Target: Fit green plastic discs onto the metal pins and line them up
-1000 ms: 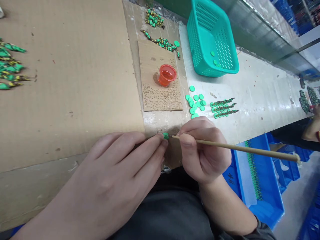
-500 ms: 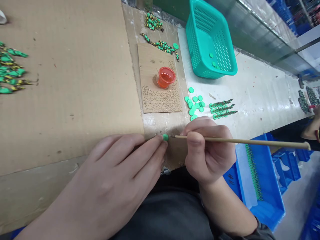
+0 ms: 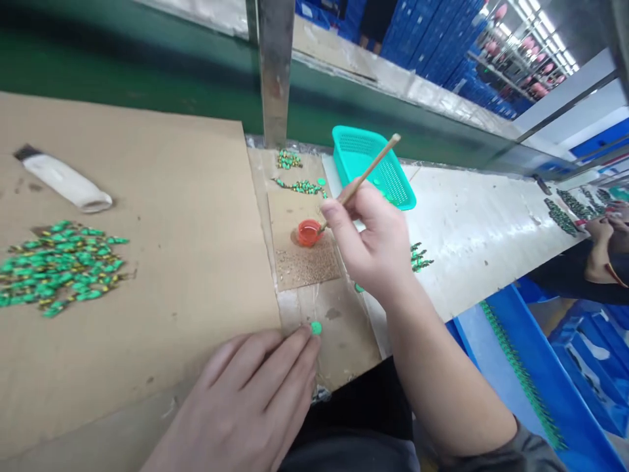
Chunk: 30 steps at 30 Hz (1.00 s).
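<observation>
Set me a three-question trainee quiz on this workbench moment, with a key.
1. The brush in the right hand has its tip in: A) teal basket, B) red cup, C) white tube.
2. True or false: the left hand grips a second brush.
3. What colour is the small disc at the left hand's fingertips?
Key: 1 B; 2 false; 3 green.

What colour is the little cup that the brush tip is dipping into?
The little cup is translucent orange-red; the head view shows it best.
</observation>
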Available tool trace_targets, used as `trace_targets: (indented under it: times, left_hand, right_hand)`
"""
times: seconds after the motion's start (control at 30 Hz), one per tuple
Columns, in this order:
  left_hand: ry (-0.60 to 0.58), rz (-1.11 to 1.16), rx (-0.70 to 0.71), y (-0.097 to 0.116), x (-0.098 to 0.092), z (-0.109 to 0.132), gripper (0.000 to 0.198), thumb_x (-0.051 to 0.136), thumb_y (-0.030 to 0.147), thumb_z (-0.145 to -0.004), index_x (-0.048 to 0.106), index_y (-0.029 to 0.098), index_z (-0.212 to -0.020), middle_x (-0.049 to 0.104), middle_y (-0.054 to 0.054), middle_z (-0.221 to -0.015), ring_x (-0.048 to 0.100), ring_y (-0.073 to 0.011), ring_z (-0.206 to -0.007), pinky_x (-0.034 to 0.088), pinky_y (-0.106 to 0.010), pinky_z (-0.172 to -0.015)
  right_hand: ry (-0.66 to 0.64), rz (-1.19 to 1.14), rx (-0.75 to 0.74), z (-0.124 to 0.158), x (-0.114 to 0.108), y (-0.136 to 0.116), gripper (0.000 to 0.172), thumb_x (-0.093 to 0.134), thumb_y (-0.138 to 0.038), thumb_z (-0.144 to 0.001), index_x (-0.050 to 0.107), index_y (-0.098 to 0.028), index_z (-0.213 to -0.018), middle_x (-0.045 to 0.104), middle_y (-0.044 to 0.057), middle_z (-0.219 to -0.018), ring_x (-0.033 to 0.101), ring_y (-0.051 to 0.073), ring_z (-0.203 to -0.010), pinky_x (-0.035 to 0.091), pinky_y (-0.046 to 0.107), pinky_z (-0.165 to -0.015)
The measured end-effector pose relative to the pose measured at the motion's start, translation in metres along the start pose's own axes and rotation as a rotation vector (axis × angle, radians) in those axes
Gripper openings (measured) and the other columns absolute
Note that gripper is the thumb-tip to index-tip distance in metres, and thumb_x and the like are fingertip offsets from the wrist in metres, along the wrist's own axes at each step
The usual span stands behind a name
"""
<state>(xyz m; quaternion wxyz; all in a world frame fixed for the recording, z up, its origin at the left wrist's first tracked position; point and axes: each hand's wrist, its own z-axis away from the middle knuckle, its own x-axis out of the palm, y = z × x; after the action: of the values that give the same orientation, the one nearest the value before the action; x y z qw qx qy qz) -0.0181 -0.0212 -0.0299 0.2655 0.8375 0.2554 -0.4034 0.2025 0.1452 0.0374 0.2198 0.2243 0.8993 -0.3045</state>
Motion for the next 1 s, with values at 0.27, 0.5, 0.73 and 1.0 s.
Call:
trace_targets:
  times: [0.27, 0.5, 0.73, 1.0]
  left_hand:
    - [0.012, -0.019, 0.043, -0.006, 0.003, -0.001, 0.035, 0.058, 0.015, -0.116, 0.087, 0.018, -0.134, 0.09, -0.007, -0.142, 0.073, -0.028, -0.122, 0.051, -0.049, -0.108]
    - [0.025, -0.004, 0.026, -0.004, 0.005, -0.002, 0.033, 0.059, 0.018, -0.118, 0.087, 0.017, -0.136, 0.091, -0.007, -0.141, 0.073, -0.0284, -0.12, 0.051, -0.049, -0.108]
    - [0.003, -0.019, 0.051, -0.007, 0.001, -0.002, 0.035, 0.058, 0.017, -0.117, 0.088, 0.019, -0.135, 0.089, -0.006, -0.144, 0.072, -0.027, -0.121, 0.051, -0.047, -0.107]
    - [-0.024, -0.009, 0.058, -0.006, -0.005, -0.005, 0.036, 0.056, 0.018, -0.121, 0.085, 0.017, -0.141, 0.09, -0.005, -0.141, 0.073, -0.0278, -0.12, 0.051, -0.049, -0.109]
  right_hand:
    - [-0.062, -0.063, -0.015, -0.003, 0.014, 0.01, 0.04, 0.065, -0.03, -0.124, 0.045, -0.029, -0.089, 0.053, -0.006, -0.083, 0.055, 0.013, -0.074, 0.047, 0.03, -0.074]
    - [-0.079, -0.047, 0.006, -0.005, 0.016, 0.014, 0.039, 0.062, -0.032, -0.125, 0.044, -0.029, -0.09, 0.054, -0.006, -0.084, 0.055, 0.014, -0.075, 0.048, 0.03, -0.075]
    - [-0.051, -0.05, 0.008, 0.0, 0.017, 0.016, 0.04, 0.064, -0.036, -0.126, 0.046, -0.029, -0.091, 0.056, -0.005, -0.085, 0.057, 0.014, -0.074, 0.048, 0.031, -0.074]
    - [0.042, -0.021, -0.001, 0.005, 0.004, 0.003, 0.038, 0.067, -0.038, -0.127, 0.055, -0.028, -0.092, 0.062, -0.004, -0.084, 0.064, 0.015, -0.076, 0.051, 0.033, -0.073]
